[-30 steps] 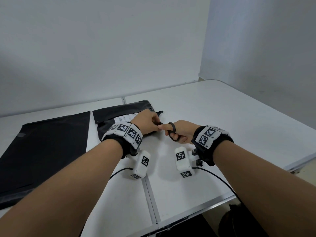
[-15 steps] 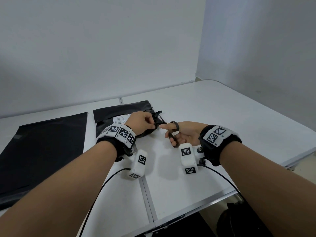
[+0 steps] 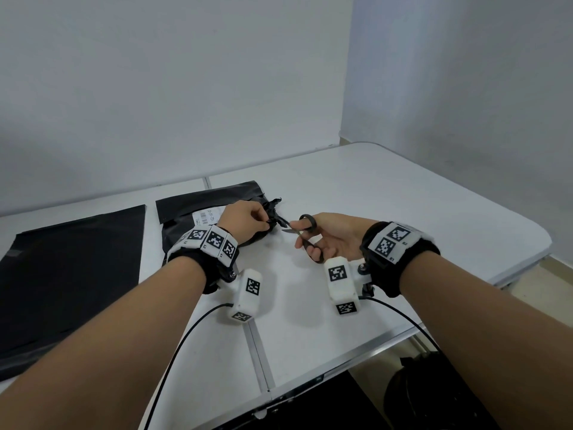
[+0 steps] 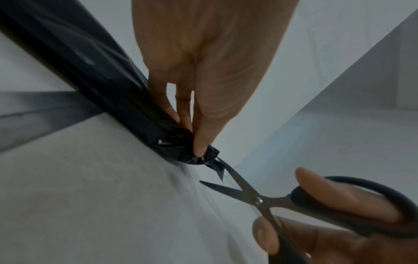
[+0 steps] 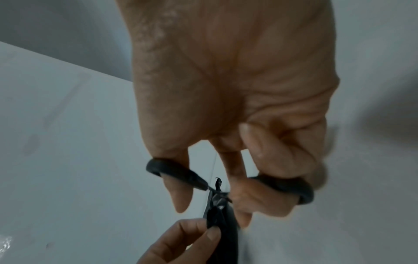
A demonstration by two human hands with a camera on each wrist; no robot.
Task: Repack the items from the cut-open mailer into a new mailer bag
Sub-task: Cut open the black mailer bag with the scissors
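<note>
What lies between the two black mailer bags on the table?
Only a bare strip of white table separates the flat mailer from the labelled mailer; the head view shows it.

A white shipping label point(image 3: 207, 217) with a barcode and a line of small print is seen on the black mailer point(image 3: 189, 209), but its characters are too small to be read. Square black-and-white coded markers are borne by the left wristband point(image 3: 207, 243) and the right wristband point(image 3: 393, 243); the tiny characters beside them cannot be made out.
</note>
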